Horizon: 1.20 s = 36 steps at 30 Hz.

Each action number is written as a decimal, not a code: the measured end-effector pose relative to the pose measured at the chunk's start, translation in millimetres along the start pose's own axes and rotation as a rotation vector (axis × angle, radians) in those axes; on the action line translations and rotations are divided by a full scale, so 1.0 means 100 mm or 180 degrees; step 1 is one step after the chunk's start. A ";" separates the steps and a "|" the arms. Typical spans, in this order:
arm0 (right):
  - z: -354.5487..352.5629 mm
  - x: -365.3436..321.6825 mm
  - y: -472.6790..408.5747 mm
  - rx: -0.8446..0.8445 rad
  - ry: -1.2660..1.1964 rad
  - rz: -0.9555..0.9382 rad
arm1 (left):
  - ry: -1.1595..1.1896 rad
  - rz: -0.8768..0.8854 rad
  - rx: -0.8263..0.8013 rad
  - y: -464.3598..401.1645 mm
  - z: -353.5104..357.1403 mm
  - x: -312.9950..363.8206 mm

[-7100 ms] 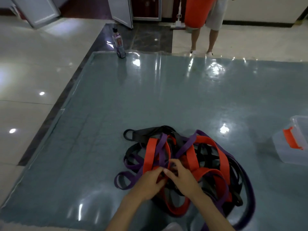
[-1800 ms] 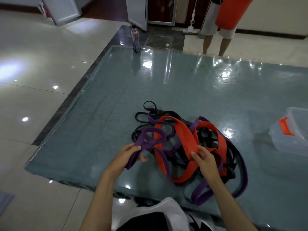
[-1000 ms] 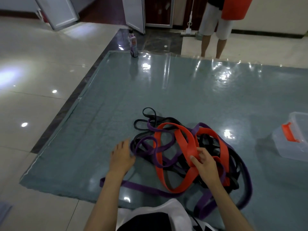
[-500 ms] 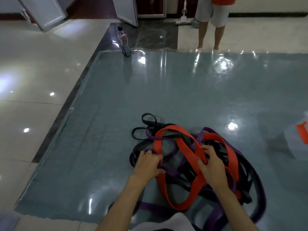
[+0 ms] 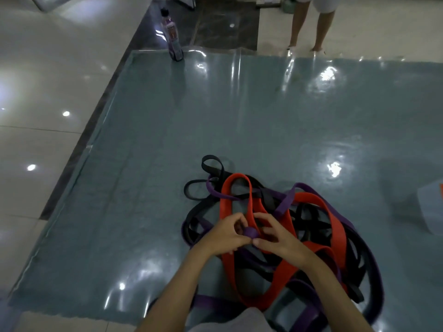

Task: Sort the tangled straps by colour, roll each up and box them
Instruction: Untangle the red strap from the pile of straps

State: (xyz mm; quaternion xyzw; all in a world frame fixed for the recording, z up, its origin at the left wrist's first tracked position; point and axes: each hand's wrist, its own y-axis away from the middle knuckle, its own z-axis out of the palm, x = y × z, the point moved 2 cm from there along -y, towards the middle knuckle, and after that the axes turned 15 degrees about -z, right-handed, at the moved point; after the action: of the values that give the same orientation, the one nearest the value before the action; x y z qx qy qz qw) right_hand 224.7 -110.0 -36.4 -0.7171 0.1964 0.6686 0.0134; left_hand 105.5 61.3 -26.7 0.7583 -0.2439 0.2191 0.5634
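The left hand [image 5: 224,234] and the right hand [image 5: 279,238] meet over the pile of straps [image 5: 275,236] on the mat [image 5: 215,128]. Both pinch a small purple roll [image 5: 250,232] held between their fingers.

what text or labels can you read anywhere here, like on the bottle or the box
None can be read.
bottle: its label is too blurred to read.
clear box: orange latch only, cut off at the edge, no print visible.
straps: plain red, purple and black, no markings visible.
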 end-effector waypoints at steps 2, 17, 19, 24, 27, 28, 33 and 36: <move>0.03 0.03 -0.05 -0.0070 0.0026 -0.0067 | -0.0067 -0.0191 -0.0395 0.00 -0.03 0.01; 0.02 0.07 0.17 0.1099 0.0215 -0.0638 | -0.1979 -0.0796 0.0544 -0.33 -0.23 -0.13; 0.05 0.00 0.21 0.1118 0.0205 -0.0662 | -0.2174 -0.0849 0.0563 -0.32 -0.12 -0.18; 0.06 0.05 0.38 0.1313 0.0207 -0.0751 | -0.2103 -0.0397 0.1484 -0.18 0.06 -0.29; 0.06 0.07 0.47 0.1261 0.0175 -0.0688 | -0.1360 -0.0231 0.1744 -0.05 0.00 -0.39; 0.07 0.06 0.48 0.1227 0.0238 -0.0705 | -0.1006 -0.0218 0.1734 0.00 -0.05 -0.43; 0.13 0.05 0.47 0.1234 0.0675 -0.0925 | 0.0699 -0.0059 0.2104 0.28 -0.33 -0.71; 0.17 0.07 0.46 0.1088 0.1103 -0.0899 | 0.1229 -0.0083 0.2621 0.46 -0.47 -0.92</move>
State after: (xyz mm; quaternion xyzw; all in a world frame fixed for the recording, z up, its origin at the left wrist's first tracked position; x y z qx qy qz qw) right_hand 194.5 -149.2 -33.5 -0.8283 0.2038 0.4847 0.1934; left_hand 2.6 106.4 -36.0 0.8675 -0.0173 0.4281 0.2528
